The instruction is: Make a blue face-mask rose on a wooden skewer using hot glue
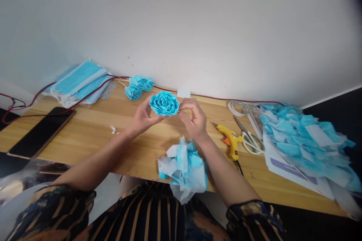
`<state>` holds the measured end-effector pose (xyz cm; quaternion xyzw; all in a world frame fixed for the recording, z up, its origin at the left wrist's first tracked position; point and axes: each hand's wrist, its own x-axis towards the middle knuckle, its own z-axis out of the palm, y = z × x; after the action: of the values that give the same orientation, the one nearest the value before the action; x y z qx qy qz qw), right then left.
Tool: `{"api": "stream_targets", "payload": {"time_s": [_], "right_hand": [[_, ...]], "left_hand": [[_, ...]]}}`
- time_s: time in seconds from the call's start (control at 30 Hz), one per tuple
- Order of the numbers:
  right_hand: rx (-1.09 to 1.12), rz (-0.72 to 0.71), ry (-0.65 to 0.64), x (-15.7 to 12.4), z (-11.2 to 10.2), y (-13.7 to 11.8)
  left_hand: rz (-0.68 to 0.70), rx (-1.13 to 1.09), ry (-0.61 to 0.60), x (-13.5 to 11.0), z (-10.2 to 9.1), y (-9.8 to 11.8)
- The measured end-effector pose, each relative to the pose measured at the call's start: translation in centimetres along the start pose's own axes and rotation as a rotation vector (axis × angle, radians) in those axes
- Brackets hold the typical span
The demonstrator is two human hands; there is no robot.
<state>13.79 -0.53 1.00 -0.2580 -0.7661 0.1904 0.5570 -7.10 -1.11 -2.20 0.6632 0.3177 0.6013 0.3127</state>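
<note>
A blue rolled fabric flower (164, 103) is held up above the wooden table (93, 131). My left hand (143, 116) grips it from the left and below with closed fingers. My right hand (193, 118) pinches its right edge with curled fingers. Beneath my hands, at the table's near edge, lies a loose heap of blue and white fabric scraps (183, 169).
Two finished blue flowers (138, 86) lie by the wall. A stack of blue face masks (80, 81) and a dark phone (42, 131) sit at left. A yellow glue gun (230, 141), scissors (250, 137) and a big pile of cut mask pieces (308, 145) lie at right. Red wire (34, 101) runs along the back.
</note>
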Motion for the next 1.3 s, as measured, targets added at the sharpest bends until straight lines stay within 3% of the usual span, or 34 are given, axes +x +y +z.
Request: {"api": "stream_targets", "payload": {"time_s": [0.3, 0.47, 0.63, 0.73, 0.83, 1.03, 1.2, 1.3], "right_hand": [[-0.053, -0.048, -0.051, 0.1, 0.1, -0.3], [-0.032, -0.01, 0.017, 0.1, -1.1, 0.5], [-0.09, -0.07, -0.19, 0.0, -1.0, 1.4], [-0.13, -0.113, -0.234, -0.1, -0.3, 1.5], [-0.143, -0.128, -0.226, -0.1, -0.4, 1.6], [-0.061, -0.006, -0.083, 0.2, -2.3, 2.2], [-0.093, -0.042, -0.255, 0.2, -1.6, 1.9], [-0.055, -0.043, -0.288, -0.3, -0.3, 1.7]], "left_hand": [[0.047, 0.123, -0.048, 0.0, -0.4, -0.3], [0.104, 0.168, -0.002, 0.5, -1.1, -0.2], [0.185, 0.209, -0.047, 0.6, -1.2, -0.1], [0.238, 0.226, -0.077, 0.6, -1.0, -0.1], [0.236, 0.233, -0.078, 0.7, -1.0, -0.2], [0.22, 0.262, 0.033, 0.8, -1.5, -0.8], [0.349, 0.261, -0.051, 0.7, -1.1, -0.8], [0.425, 0.333, -0.067, 0.6, -0.6, -0.5]]}}
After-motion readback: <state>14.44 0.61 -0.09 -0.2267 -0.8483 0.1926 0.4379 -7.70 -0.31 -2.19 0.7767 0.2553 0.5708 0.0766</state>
